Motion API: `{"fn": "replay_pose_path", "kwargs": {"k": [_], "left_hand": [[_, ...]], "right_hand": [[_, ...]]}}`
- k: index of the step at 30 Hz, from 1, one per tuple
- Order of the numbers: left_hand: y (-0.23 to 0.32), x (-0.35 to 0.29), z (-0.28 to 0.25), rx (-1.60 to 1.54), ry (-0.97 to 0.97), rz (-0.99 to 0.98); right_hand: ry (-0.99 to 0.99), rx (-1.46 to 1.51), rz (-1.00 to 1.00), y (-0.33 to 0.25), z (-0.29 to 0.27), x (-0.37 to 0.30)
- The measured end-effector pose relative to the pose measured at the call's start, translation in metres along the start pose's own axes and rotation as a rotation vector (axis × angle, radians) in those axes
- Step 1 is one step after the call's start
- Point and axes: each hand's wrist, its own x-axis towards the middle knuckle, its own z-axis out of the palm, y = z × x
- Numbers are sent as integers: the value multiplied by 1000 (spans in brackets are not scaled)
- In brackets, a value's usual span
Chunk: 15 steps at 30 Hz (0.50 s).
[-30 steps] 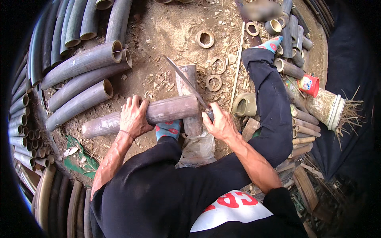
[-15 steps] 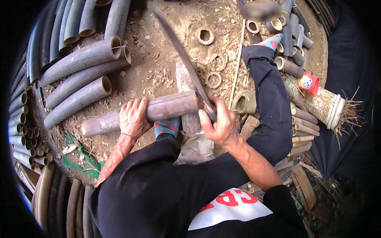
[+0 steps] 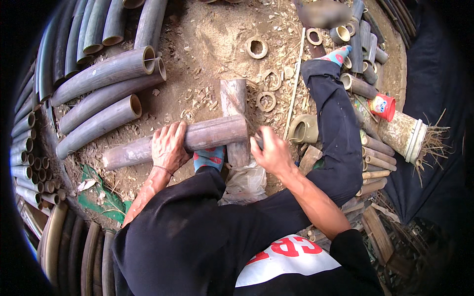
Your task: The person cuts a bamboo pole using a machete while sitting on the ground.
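Note:
My left hand (image 3: 170,147) grips a thick bamboo tube (image 3: 212,133) from above, near its middle. The tube's right end rests across a short wooden block (image 3: 233,94), and its left end reaches out past my hand. My right hand (image 3: 273,154), just right of the tube's end, is closed around the dark handle (image 3: 259,139) of a machete. The machete's blade does not show from this angle. Under the tube, beside the block, is my foot in a blue and red sock (image 3: 209,159).
Long bamboo poles (image 3: 98,76) lie at the left, with stacked tubes (image 3: 29,172) beyond them. Cut rings (image 3: 256,48) and chips litter the dirt. Right of my leg are bamboo pieces (image 3: 359,85), a red can (image 3: 383,106) and a pale container (image 3: 405,135). Clear plastic (image 3: 245,182) lies below the block.
The machete's blade, earlier raised up and to the left, has swung out of sight as my right hand turned. My left hand still holds the bamboo tube in nearly the same place.

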Motion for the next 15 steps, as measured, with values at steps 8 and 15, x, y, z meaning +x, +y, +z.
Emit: {"fn": "replay_pose_path", "kwargs": {"k": [8, 15], "left_hand": [[3, -12, 7, 69, 125, 11], [6, -14, 14, 99, 259, 34]], "right_hand": [[219, 292, -80, -47, -31, 23], [-196, 113, 202, -2, -18, 27]]}}
